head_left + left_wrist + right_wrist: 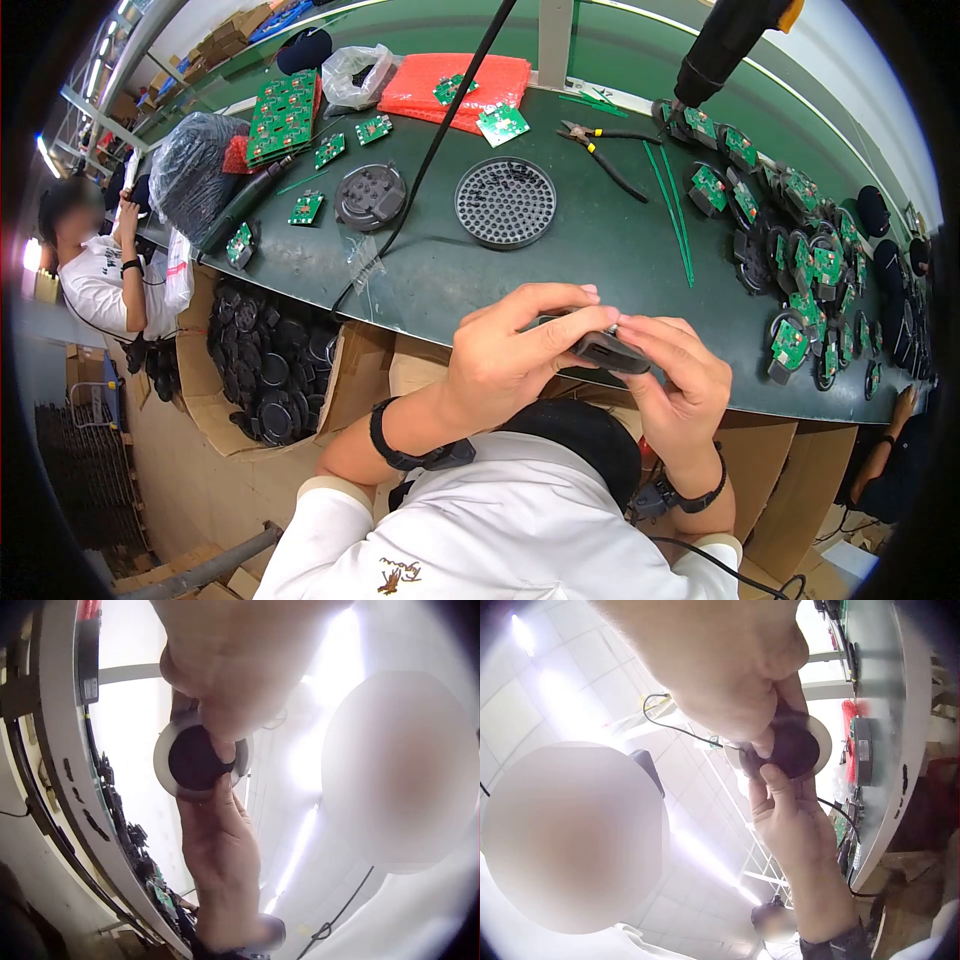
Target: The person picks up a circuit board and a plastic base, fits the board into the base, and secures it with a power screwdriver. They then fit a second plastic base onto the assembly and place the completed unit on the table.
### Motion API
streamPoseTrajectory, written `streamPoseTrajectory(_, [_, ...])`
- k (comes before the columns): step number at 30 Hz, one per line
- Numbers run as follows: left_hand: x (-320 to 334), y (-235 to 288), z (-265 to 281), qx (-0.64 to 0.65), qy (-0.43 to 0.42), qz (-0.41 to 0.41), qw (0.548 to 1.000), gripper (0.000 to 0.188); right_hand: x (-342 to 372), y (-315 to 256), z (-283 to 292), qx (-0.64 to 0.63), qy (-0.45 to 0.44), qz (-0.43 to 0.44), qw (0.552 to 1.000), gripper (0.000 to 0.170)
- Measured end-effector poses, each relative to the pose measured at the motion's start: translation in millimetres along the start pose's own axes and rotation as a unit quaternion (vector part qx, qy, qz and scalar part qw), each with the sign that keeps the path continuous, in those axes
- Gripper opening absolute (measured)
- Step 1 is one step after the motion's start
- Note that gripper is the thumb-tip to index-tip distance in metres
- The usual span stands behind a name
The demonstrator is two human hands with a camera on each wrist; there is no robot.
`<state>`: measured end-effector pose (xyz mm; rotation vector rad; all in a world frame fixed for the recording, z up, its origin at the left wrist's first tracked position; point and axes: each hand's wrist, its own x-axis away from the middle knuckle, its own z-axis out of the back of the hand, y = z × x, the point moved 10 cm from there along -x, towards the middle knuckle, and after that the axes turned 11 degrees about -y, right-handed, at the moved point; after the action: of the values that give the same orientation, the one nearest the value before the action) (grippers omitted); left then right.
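Observation:
Both hands hold a round dark housing above the table's front edge. In the head view the left hand grips it from the left, and the right hand pinches its right side; the thumbs and fingertips meet near its upper edge. The left wrist view shows the housing's dark round face with a pale rim, fingers of both hands on it. The same disc appears in the right wrist view, its side partly hidden by fingers. What lies between the fingertips is too small to tell.
On the green table are a round tray of small black parts, a dark disc, pliers and circuit boards. Housings with boards crowd the right. A power driver hangs above; a box of black parts stands below left.

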<state>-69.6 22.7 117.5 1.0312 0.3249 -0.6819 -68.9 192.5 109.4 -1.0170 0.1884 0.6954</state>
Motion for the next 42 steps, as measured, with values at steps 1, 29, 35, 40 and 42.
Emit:
streamPoseTrajectory(1, [0, -1, -2, -0.02, -0.006, 0.0, 1.0, 0.049, 1, 2, -1, 0.0, 0.0, 0.0, 1.0, 0.046])
streamPoseTrajectory(29, [8, -18, -10, -0.02, -0.013, 0.023, 0.999, 0.046, 3, -2, -10, 0.096, 0.051, 0.037, 0.993, 0.054])
streamPoseTrajectory(35, [12, -21, -12, -0.023, 0.002, 0.028, 0.999, 0.045, 1, 4, -12, 0.062, 0.036, 0.019, 0.997, 0.054])
streamPoseTrajectory(40, [14, -21, -11, -0.03, 0.015, 0.01, 0.999, 0.044, 1, 3, -12, 0.062, 0.041, 0.022, 0.997, 0.054])
streamPoseTrajectory(42, [13, -21, -9, -0.032, 0.018, 0.002, 0.999, 0.045, 1, 1, -13, 0.103, 0.04, 0.047, 0.993, 0.053])
